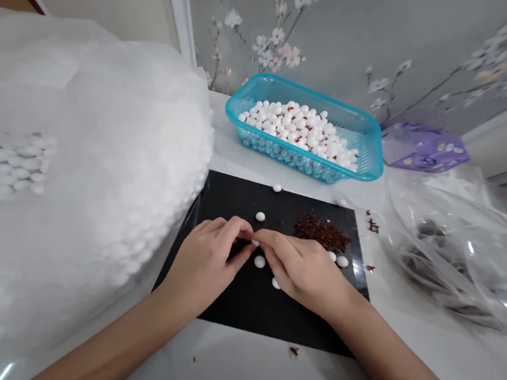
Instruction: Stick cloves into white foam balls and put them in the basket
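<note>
Meeting at the centre of a flat black mat (236, 198), the left hand (202, 268) and right hand (302, 269) curl inward, fingertips (244, 230) closing around a small white round bead (254, 242); which hand grips it cannot be told. A heap of dark brown flakes (321, 233) lies just right. Upper centre, a turquoise plastic basket (345, 114) of white beads sits against grey floral wallpaper (398, 17). A bulging clear bag of white beads (97, 170) fills the left, a clear bag of brown pieces (441, 255) the right, on a white tabletop (237, 379).
</note>
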{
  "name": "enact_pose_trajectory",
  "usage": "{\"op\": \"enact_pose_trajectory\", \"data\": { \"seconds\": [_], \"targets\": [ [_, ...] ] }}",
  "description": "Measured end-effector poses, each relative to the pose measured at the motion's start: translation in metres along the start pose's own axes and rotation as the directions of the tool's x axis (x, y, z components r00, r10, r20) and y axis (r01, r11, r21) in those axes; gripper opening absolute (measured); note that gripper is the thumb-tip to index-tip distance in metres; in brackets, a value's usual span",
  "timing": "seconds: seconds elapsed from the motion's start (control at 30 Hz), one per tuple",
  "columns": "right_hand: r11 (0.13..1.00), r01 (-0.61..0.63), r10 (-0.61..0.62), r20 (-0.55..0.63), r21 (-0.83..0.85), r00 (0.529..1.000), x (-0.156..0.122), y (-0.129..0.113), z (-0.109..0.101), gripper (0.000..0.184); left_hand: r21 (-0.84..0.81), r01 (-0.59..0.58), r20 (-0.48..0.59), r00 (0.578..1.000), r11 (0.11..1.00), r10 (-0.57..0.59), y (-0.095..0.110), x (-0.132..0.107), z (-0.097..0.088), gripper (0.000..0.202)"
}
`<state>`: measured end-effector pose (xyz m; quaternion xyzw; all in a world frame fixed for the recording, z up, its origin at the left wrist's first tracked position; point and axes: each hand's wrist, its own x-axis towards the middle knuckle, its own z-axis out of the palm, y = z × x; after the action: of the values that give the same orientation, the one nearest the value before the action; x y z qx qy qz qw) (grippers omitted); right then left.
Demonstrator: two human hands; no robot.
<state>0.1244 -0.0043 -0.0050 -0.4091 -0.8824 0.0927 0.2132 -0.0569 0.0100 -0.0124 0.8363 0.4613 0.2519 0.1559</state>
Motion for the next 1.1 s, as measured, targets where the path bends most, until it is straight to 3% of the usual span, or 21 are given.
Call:
{"op": "enact_pose_trajectory", "data": {
  "seconds": [0.63,1.1],
  "targets": [
    [1.000,0.008,-0.007,-0.052,0.015,0.999,-0.0021,-0.0009,0.0037,0.024,-0.056,0.031,0.025,0.999,0.998,-0.030,0.0008,0.0014,0.0002,0.008],
    [0.996,-0.013,0.015,-0.025,0.086,1.000,-0.0013,-0.0047,0.0008,0.034,-0.052,0.026,0.010,1.000,0.998,-0.025,0.0012,0.0024,0.0001,0.010]
  ]
}}
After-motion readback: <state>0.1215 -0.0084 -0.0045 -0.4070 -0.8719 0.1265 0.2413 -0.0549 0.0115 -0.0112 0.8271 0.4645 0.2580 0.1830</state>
